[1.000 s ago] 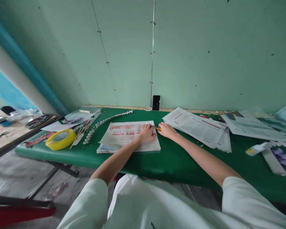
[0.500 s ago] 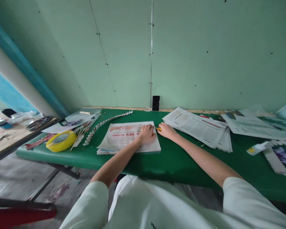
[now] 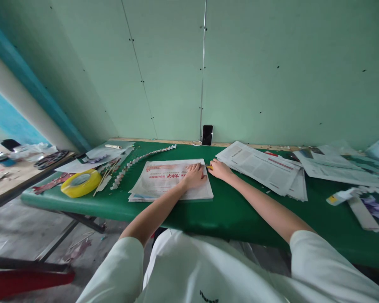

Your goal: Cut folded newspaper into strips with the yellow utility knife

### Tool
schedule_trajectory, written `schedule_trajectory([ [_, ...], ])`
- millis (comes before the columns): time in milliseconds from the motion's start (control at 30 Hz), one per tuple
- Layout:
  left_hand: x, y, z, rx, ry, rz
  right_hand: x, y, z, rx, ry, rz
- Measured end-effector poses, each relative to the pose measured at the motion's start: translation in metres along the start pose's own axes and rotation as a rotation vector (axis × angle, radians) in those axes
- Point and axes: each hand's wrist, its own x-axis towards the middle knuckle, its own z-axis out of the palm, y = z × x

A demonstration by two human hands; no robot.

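My left hand (image 3: 194, 176) lies flat with its fingers spread on the right part of a stack of newspaper sheets (image 3: 154, 187), whose top sheet carries red print. Close to the stack's right edge, my right hand (image 3: 220, 170) is closed around a slim yellow tool (image 3: 209, 167). Only the tool's tip end shows at the fingers, so its exact kind is hidden. A second pile of newspapers (image 3: 260, 168) lies fanned out just beyond and to the right of that hand.
A yellow tape roll (image 3: 96, 181), thin sticks (image 3: 106, 176) and a folded paper strip (image 3: 139, 159) lie left on the green table (image 3: 189, 219). Against the wall leans a phone (image 3: 207, 135). At right are a glue bottle (image 3: 337, 197), loose papers (image 3: 337, 168) and purple crumpled paper (image 3: 377, 207).
The view has shifted very slightly. Both hands stay nearly in place, with the right hand and yellow tool a touch farther away along the stack's right edge.
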Motion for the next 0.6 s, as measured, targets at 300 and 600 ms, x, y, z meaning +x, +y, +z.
schedule_trajectory([
  [300, -0.001, 0.001, 0.001, -0.01, 0.018, -0.01, 0.005, -0.002, -0.001, 0.015, 0.003, 0.024],
  [600, 0.0, 0.0, 0.003, -0.012, 0.025, -0.009, 0.014, -0.001, 0.004, 0.002, 0.009, 0.026],
])
